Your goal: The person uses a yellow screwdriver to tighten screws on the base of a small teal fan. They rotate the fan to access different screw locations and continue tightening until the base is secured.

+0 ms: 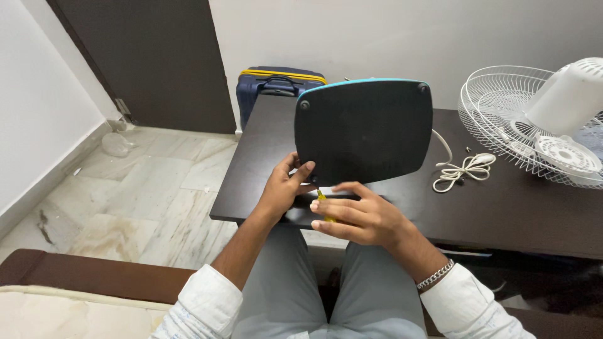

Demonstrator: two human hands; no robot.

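- Right hand (358,216) closes around a yellow-handled screwdriver (325,207), its tip set at the lower-left corner of the black base plate (364,129).
- Left hand (286,185) pinches that corner, steadying the plate upright on the table (264,182).
- Beyond the grip, two upper screws sit in place; this corner is in hand.
- Farther right lie a white cord (461,171) and fan grille (502,107).
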